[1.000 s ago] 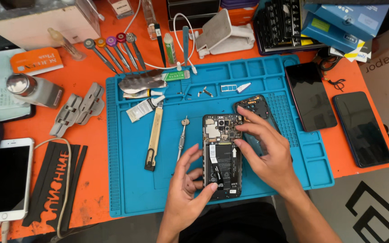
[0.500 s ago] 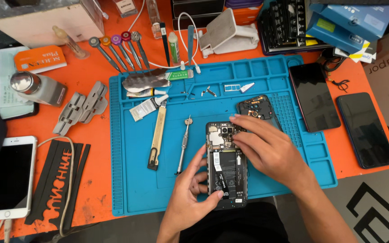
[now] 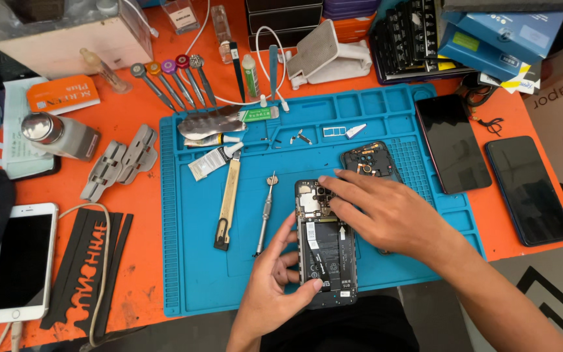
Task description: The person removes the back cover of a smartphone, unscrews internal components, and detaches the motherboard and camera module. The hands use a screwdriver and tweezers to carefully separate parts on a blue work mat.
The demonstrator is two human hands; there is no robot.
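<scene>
— On the blue mat (image 3: 197, 274), near edge: opened phone (image 3: 326, 244), back off, battery showing. Steadied by the left hand (image 3: 275, 287), thumb and fingers grasping its left side.
— And the right hand (image 3: 386, 212)?
— Laid flat, fingers spread, fingertips touching the phone's far end. Gripping nothing.
— Left of it?
— Screwdriver (image 3: 266, 212), then a utility knife (image 3: 228, 199).

Opened phone (image 3: 326, 244) on mat (image 3: 197, 261), screwdriver (image 3: 266, 212) left.
</scene>
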